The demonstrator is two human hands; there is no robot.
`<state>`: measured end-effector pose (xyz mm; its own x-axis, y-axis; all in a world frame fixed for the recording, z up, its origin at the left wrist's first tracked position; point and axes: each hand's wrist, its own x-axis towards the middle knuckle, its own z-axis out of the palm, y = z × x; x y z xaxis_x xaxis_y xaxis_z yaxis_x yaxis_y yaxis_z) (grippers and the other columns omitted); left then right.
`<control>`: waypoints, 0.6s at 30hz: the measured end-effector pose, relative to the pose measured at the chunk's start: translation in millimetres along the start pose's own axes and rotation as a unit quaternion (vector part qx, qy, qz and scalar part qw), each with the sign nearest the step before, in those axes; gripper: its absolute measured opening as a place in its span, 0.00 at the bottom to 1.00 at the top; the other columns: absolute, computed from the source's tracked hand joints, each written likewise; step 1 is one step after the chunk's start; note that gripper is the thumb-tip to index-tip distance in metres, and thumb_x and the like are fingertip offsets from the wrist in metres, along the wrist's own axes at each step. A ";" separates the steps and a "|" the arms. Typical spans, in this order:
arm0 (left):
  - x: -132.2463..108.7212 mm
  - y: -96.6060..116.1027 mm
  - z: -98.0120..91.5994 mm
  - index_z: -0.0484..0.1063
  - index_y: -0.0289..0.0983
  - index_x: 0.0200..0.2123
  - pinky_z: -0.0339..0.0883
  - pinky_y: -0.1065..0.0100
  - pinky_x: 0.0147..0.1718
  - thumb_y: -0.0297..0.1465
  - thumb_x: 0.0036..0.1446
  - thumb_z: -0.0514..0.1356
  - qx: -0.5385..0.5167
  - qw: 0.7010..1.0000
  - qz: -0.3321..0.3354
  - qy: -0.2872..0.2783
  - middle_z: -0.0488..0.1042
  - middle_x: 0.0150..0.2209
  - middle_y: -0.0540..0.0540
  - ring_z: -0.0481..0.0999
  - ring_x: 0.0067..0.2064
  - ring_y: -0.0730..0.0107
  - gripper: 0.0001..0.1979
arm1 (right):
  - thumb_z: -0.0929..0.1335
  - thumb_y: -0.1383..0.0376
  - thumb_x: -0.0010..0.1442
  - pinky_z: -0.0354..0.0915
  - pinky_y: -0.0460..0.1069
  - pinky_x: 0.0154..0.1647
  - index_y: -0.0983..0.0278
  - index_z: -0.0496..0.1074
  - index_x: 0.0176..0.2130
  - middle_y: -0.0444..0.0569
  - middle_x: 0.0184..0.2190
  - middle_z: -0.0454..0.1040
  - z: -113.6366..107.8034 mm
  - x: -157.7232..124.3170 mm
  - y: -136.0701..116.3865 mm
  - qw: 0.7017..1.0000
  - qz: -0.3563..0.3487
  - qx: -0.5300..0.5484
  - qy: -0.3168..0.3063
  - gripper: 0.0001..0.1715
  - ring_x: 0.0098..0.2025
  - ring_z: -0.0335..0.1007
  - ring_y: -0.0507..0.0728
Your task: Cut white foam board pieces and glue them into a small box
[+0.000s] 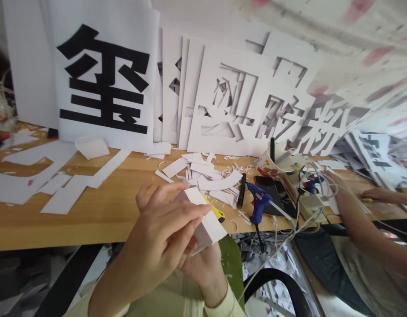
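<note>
A small folded white board piece (212,226) is held between my two hands in front of the table's edge. My left hand (166,220) lies across its top, fingertips on the upper face. From below, my right hand (203,262) supports the same piece, its fingers mostly hidden behind the board and my left hand. Just beyond the piece, a yellow cutter (219,215) shows in part on the table. A blue glue gun (260,202) lies to the right, beside a black marker (242,190).
White offcuts (203,169) litter the wooden table (124,224). Boards with cut-out characters (223,97) and a sheet with a black character (106,88) stand behind. A paper bowl (269,165), phone (278,193) and tangled cables lie right, near another person's arm (358,224).
</note>
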<state>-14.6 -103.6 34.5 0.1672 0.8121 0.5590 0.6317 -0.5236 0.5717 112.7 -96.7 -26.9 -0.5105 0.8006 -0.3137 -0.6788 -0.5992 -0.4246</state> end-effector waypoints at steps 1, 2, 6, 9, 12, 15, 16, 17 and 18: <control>0.2 -1.2 -1.6 0.75 0.47 0.51 0.55 0.51 0.59 0.24 0.70 0.54 0.008 1.000 0.007 -0.009 0.84 0.44 0.54 0.72 0.58 0.60 0.14 | 0.75 0.48 0.61 0.70 0.45 0.30 0.63 0.78 0.28 0.36 0.17 0.67 0.7 0.2 0.3 0.998 0.039 0.037 -0.016 0.22 0.20 0.63 0.48; -0.1 -2.3 -2.8 0.74 0.46 0.52 0.53 0.51 0.60 0.24 0.71 0.54 0.016 1.000 0.010 -0.018 0.84 0.46 0.53 0.73 0.58 0.61 0.15 | 0.77 0.47 0.59 0.70 0.44 0.30 0.63 0.78 0.27 0.36 0.17 0.67 0.9 0.3 0.5 0.994 0.075 0.071 -0.033 0.23 0.20 0.62 0.47; -4.6 -4.8 -5.0 0.72 0.45 0.57 0.39 0.54 0.68 0.24 0.71 0.52 0.052 0.998 0.017 -0.036 0.83 0.47 0.52 0.73 0.60 0.64 0.17 | 0.76 0.46 0.59 0.69 0.44 0.29 0.63 0.78 0.25 0.38 0.17 0.67 0.3 0.8 1.4 0.986 0.118 0.105 -0.055 0.25 0.20 0.61 0.48; -6.4 -5.6 -5.0 0.72 0.45 0.57 0.33 0.55 0.70 0.23 0.71 0.51 0.075 0.996 0.021 -0.040 0.83 0.48 0.52 0.73 0.61 0.64 0.19 | 0.73 0.45 0.63 0.68 0.45 0.30 0.63 0.77 0.25 0.38 0.16 0.66 -0.8 1.7 2.6 0.986 0.123 0.089 -0.064 0.27 0.21 0.61 0.50; -5.7 -5.2 -6.7 0.72 0.45 0.56 0.32 0.55 0.71 0.22 0.70 0.51 0.075 0.996 0.013 -0.043 0.83 0.50 0.51 0.73 0.61 0.64 0.18 | 0.74 0.46 0.62 0.65 0.45 0.30 0.62 0.76 0.26 0.38 0.17 0.63 -2.8 3.3 4.2 0.986 0.123 0.079 -0.085 0.26 0.22 0.56 0.50; -12.4 -1.6 -14.3 0.69 0.46 0.61 0.33 0.54 0.71 0.21 0.70 0.51 0.056 0.997 0.010 -0.050 0.82 0.52 0.53 0.70 0.64 0.64 0.22 | 0.72 0.45 0.63 0.63 0.47 0.29 0.61 0.74 0.28 0.37 0.18 0.58 -5.6 4.6 5.1 0.987 0.117 0.053 -0.092 0.24 0.22 0.47 0.51; -18.1 0.2 -17.7 0.67 0.47 0.63 0.37 0.53 0.72 0.23 0.70 0.51 0.043 0.998 0.013 -0.047 0.81 0.55 0.52 0.69 0.65 0.63 0.23 | 0.70 0.44 0.64 0.61 0.48 0.29 0.60 0.72 0.28 0.36 0.18 0.55 -6.5 4.6 5.1 0.990 0.108 0.025 -0.089 0.25 0.22 0.43 0.52; -25.5 2.0 -20.8 0.65 0.48 0.65 0.42 0.51 0.72 0.24 0.70 0.52 0.030 0.999 0.020 -0.040 0.79 0.58 0.51 0.69 0.66 0.62 0.24 | 0.69 0.43 0.64 0.60 0.48 0.29 0.59 0.69 0.27 0.36 0.18 0.52 -7.4 4.3 4.9 0.992 0.096 -0.006 -0.085 0.26 0.22 0.40 0.52; -33.9 3.3 -22.9 0.65 0.50 0.65 0.49 0.50 0.71 0.28 0.70 0.54 0.020 0.999 0.015 -0.031 0.77 0.60 0.50 0.69 0.65 0.60 0.23 | 0.68 0.43 0.64 0.59 0.48 0.29 0.58 0.64 0.25 0.35 0.18 0.49 -8.1 3.7 4.6 0.993 0.082 -0.034 -0.081 0.27 0.22 0.37 0.52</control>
